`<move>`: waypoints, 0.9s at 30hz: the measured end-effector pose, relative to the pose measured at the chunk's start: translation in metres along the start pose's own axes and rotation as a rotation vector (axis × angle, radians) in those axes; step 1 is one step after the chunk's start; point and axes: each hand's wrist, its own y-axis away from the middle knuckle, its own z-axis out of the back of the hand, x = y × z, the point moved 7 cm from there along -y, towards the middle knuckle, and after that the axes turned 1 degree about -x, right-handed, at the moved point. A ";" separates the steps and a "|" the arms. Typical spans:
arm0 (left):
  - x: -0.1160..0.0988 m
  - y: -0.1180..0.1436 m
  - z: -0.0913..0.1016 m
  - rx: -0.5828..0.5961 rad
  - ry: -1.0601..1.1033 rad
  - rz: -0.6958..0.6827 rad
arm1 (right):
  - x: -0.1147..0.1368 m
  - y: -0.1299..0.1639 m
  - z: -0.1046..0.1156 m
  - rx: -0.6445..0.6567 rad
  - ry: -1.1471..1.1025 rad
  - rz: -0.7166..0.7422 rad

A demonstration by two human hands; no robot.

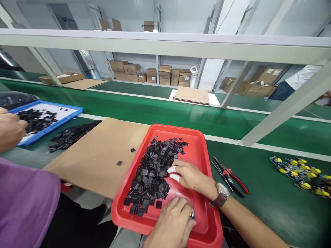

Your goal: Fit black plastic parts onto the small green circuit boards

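Note:
A red tray [201, 148] stands before me with a heap of small flat black pieces [152, 168] along its left side. My right hand [190, 175], with white covers on two fingertips and a watch on the wrist, reaches over the tray. Its fingers are extended and slightly apart, touching the heap's right edge; no piece shows between them. Low over the tray's near end, my left hand [174, 220] is closed around a small circuit board [191, 216]. Only a yellow and blue bit of that board shows past the fingers.
Pliers [231, 177] and tweezers [221, 172] lie right of the tray, with several yellow-topped circuit boards [302, 172] farther right. Cardboard [103, 155] lies left, bearing two loose black pieces. A co-worker's hand [10, 131] is at a blue-rimmed tray [51, 129]. A rail [165, 48] crosses ahead.

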 end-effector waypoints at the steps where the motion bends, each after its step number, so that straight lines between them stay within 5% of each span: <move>1: -0.002 0.000 0.001 -0.006 -0.002 -0.009 | 0.003 0.003 -0.001 0.014 -0.009 0.008; 9: -0.004 0.002 0.003 -0.039 0.062 0.005 | 0.022 0.002 -0.024 0.081 -0.088 0.068; 15: 0.000 0.002 0.008 -0.074 0.170 0.038 | 0.009 0.013 0.001 -0.100 -0.267 0.005; 21: 0.043 0.022 0.031 -0.336 1.000 0.415 | -0.001 0.082 0.047 -0.659 -0.621 -0.172; 27: 0.043 0.012 0.025 -0.400 1.447 0.542 | 0.018 0.120 0.033 -0.793 -0.883 -0.239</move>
